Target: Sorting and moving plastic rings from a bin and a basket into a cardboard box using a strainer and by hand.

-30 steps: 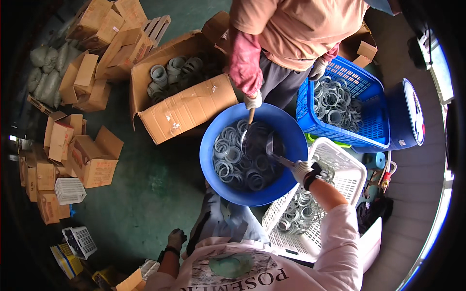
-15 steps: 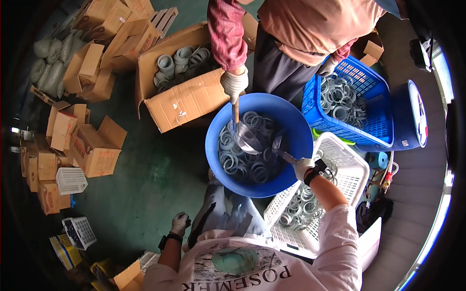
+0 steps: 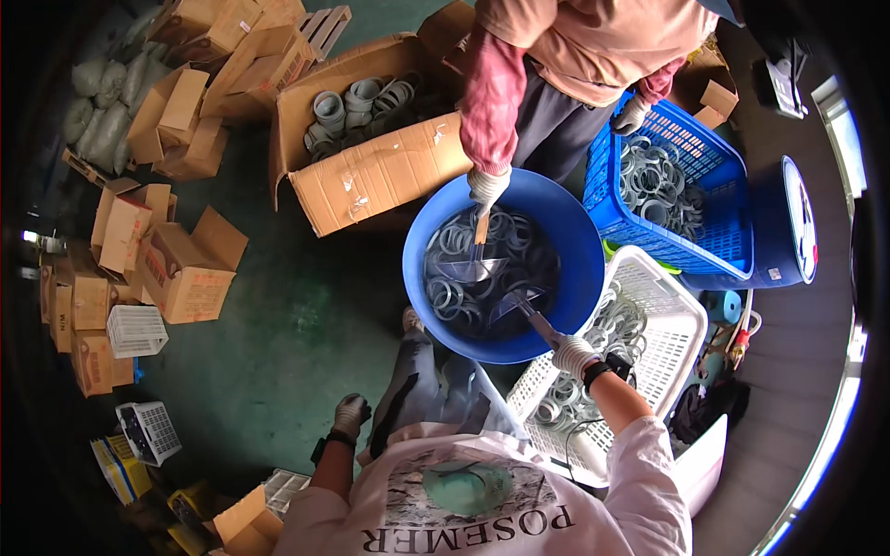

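My right hand (image 3: pixel 572 355), in a white glove, grips the handle of a metal scoop (image 3: pixel 519 303). The scoop's head dips among grey rings (image 3: pixel 454 295) in a round blue tub (image 3: pixel 579 273). My left hand (image 3: pixel 350 415), gloved too, hangs beside my left leg with its fingers curled and nothing visible in it. Across the tub, a co-worker's gloved hand (image 3: pixel 488 188) holds a second scoop (image 3: pixel 470 269) by its wooden handle, its head also among the rings. The co-worker's other hand (image 3: pixel 633 115) touches the rim of a blue basket.
Right of the tub stand the blue basket (image 3: pixel 686 246) and a white basket (image 3: pixel 681 361), both holding rings. A blue drum (image 3: pixel 783 218) is beyond. An open carton (image 3: pixel 380 171) with grey pipe fittings stands behind the tub. More cartons (image 3: pixel 185 278) line the left side.
My scoop has swung lower and slightly left in the tub. The co-worker's hand and scoop have moved right, and the scoop head now lies flatter among the rings. The view has shifted slightly.
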### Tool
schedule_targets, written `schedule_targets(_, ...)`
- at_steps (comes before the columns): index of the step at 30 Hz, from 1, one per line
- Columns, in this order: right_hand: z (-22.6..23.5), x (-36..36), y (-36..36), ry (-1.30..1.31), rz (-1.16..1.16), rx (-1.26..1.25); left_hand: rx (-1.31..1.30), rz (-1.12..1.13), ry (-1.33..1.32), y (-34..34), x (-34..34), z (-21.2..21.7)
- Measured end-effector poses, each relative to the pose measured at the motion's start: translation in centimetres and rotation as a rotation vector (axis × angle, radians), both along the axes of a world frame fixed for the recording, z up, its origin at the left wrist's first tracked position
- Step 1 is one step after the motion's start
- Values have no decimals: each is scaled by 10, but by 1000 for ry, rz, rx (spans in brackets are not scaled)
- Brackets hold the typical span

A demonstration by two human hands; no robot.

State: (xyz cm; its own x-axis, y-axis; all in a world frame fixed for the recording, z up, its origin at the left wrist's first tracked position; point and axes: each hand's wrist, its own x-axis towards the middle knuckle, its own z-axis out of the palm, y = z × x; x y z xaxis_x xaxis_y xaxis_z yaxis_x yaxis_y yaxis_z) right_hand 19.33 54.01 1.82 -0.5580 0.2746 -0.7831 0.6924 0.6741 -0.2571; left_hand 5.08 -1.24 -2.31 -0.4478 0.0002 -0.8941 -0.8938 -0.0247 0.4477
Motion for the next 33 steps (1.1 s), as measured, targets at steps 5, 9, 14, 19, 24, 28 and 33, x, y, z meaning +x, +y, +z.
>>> schedule_targets(5, 87, -1, -4, 55, -92, -122, -254, -34, -4, 7, -13, 2)
schedule_targets(9, 158, 6, -19, 79, -806, -580, -202, -48, 36, 15, -9, -2)
schedule_targets(14, 53, -20, -74, 86, -1238, -943, -110, -2, 5, -7, 9, -12)
schedule_targets(19, -37, -72, -141, 105, -1484, -808, -192, 44, -23, -2, 10, 20)
schedule_targets(24, 14, -46, -110, 76, -1356, -800, -156, 2, -45, -13, 6, 21)
schedule_targets(28, 74, -1, -70, 78, -1121, -801, 12, 117, 72, -82, 34, -52)
schedule_targets(33, 24, 18, -71, 151, -1091, -666, 126, 92, -28, -42, 16, -13)
